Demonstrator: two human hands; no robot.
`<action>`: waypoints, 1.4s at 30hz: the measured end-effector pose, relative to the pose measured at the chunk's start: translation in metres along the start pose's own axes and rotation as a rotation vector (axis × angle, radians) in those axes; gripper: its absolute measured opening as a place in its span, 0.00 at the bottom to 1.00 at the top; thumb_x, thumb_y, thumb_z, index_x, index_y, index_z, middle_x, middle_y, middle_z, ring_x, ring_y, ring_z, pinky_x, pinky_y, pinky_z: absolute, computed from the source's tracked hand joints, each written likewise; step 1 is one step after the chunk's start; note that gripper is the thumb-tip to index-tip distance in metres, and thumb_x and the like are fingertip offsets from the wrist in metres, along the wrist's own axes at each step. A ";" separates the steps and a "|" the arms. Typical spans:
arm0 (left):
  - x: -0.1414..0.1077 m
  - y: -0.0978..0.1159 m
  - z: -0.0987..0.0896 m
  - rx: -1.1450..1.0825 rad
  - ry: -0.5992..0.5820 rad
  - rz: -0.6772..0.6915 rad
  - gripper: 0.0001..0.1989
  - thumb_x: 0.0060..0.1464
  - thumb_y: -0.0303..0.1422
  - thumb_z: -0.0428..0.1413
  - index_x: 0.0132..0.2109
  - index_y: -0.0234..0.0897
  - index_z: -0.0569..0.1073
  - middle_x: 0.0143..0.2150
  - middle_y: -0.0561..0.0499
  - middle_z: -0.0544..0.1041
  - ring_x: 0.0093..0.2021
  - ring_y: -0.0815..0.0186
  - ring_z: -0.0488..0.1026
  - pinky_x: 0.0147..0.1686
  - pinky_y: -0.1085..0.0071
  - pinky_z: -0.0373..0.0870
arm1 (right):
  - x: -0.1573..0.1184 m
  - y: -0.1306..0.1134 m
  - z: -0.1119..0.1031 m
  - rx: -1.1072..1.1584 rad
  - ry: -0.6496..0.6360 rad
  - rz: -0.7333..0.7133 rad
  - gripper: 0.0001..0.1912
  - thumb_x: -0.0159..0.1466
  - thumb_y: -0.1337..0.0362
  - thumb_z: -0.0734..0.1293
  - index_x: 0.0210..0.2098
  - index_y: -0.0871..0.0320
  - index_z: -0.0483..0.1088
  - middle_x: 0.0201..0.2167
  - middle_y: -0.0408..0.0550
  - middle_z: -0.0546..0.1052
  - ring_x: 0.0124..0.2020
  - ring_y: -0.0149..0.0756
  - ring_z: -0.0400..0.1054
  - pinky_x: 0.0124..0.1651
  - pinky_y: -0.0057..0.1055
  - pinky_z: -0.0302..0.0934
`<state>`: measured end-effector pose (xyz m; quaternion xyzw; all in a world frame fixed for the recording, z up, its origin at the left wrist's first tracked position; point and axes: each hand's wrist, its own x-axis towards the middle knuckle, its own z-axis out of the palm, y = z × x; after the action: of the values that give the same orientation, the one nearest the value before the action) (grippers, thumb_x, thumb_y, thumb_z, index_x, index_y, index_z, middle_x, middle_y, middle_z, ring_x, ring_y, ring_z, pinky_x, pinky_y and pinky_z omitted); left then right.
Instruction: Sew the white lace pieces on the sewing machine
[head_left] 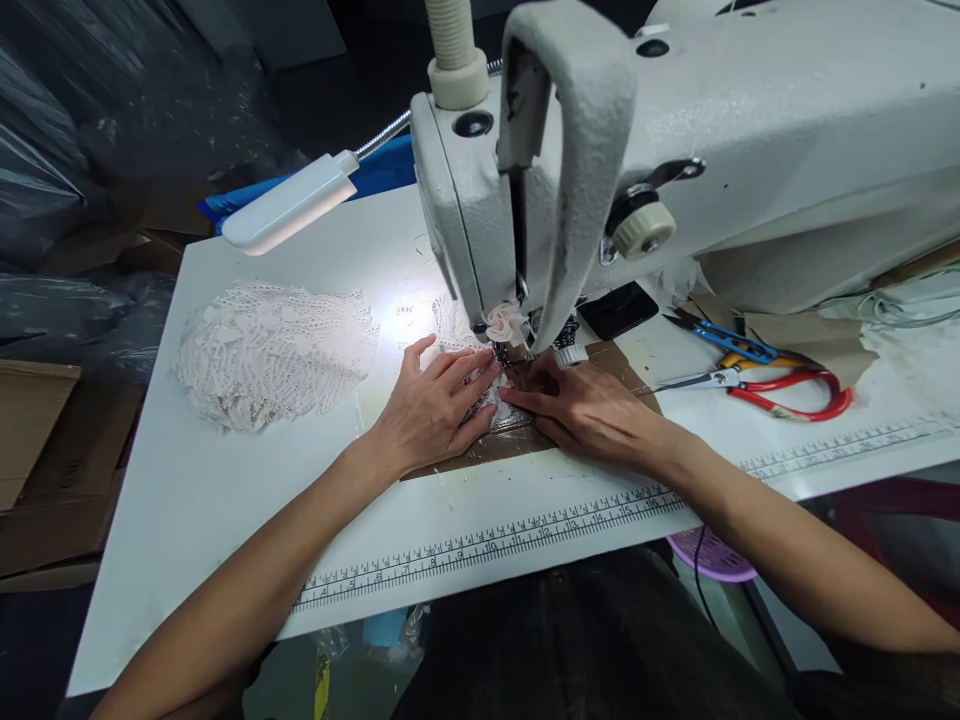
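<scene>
Apparently aligning white openwork lace (505, 414) at white metal sewing machine (463, 205) | left hand (431, 405) spreading flat | right hand (596, 410) curling, cannot tell if pinching | next calling for even guiding

Tabletop (202, 480) passable front-left; machine head (466, 225) blocks centre, underside unclear.

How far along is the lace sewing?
Looks done: lace is positioned at the head of the sewing machine. In hand: left hand and right hand steady it there. Remaining: unclear; the lace pile on the table could be finished or waiting pieces.
</scene>
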<state>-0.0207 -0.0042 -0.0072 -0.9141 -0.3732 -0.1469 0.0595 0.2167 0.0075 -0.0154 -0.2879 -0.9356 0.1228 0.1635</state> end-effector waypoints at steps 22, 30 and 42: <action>-0.001 -0.006 0.005 -0.104 -0.008 0.014 0.19 0.62 0.38 0.50 0.56 0.35 0.70 0.57 0.41 0.72 0.56 0.54 0.70 0.60 0.43 0.56 | -0.002 0.000 0.005 0.077 0.049 0.059 0.17 0.66 0.66 0.60 0.52 0.54 0.73 0.45 0.56 0.67 0.46 0.43 0.66 0.49 0.45 0.66; -0.004 0.002 0.005 -0.081 -0.004 -0.020 0.18 0.64 0.37 0.47 0.56 0.34 0.69 0.59 0.39 0.70 0.58 0.54 0.68 0.61 0.38 0.51 | -0.002 0.000 0.007 0.047 0.090 0.048 0.17 0.65 0.66 0.62 0.52 0.53 0.73 0.44 0.54 0.67 0.46 0.42 0.67 0.49 0.43 0.67; -0.002 0.006 0.001 -0.021 -0.015 -0.014 0.17 0.64 0.36 0.46 0.55 0.32 0.69 0.56 0.39 0.71 0.52 0.54 0.72 0.60 0.36 0.51 | -0.003 0.000 0.007 0.090 0.085 0.072 0.18 0.66 0.66 0.60 0.52 0.52 0.73 0.44 0.54 0.66 0.43 0.41 0.67 0.46 0.43 0.67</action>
<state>-0.0171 -0.0097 -0.0089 -0.9131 -0.3785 -0.1442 0.0462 0.2165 0.0054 -0.0223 -0.3187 -0.9103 0.1582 0.2115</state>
